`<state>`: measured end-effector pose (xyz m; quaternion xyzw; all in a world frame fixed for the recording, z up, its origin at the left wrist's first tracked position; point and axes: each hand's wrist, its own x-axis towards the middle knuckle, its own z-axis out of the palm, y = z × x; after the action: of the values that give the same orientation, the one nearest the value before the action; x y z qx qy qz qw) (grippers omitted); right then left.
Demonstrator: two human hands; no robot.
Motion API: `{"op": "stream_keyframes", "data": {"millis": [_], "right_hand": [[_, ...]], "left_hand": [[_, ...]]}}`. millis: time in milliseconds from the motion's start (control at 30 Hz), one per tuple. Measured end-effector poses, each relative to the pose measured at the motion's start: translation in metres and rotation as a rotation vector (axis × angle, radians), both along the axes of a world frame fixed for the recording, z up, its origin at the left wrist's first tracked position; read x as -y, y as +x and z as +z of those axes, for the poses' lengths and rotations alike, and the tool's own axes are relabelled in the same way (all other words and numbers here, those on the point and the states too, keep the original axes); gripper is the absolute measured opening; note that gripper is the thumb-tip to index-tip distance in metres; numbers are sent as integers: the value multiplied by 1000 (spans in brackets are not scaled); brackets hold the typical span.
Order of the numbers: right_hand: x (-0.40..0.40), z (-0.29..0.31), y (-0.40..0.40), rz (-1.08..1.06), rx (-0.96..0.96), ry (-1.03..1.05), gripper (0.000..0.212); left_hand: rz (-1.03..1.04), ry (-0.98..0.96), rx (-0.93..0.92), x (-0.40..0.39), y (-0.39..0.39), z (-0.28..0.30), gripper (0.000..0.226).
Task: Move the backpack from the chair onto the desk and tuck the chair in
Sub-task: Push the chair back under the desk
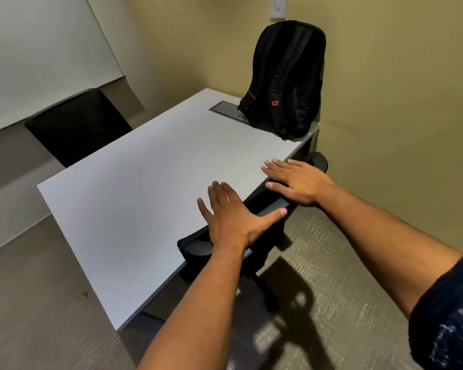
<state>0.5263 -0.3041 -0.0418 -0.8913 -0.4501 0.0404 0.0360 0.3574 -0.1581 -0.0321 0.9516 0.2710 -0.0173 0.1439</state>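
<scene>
A black backpack (286, 78) with a small red tag stands upright on the far right corner of the grey desk (145, 188), leaning against the yellow wall. The black chair (254, 209) sits pushed under the desk's right edge, with only the top of its backrest and part of its base showing. My left hand (233, 214) lies flat over the backrest and desk edge, fingers spread, holding nothing. My right hand (297, 180) rests the same way farther along the backrest, fingers apart.
A second black chair (78, 126) stands at the desk's far left side. A grey cable hatch (225, 108) is set into the desk beside the backpack. Yellow walls close in at the back and right. Carpet (332, 263) lies below my arms.
</scene>
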Motion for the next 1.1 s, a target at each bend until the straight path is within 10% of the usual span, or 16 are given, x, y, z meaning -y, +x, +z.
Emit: {"op": "stream_keyframes", "data": {"millis": [1100], "right_hand": [[-23, -9, 99, 373, -27, 128, 83]], "left_hand": [[178, -73, -80, 5, 62, -12, 146]]}}
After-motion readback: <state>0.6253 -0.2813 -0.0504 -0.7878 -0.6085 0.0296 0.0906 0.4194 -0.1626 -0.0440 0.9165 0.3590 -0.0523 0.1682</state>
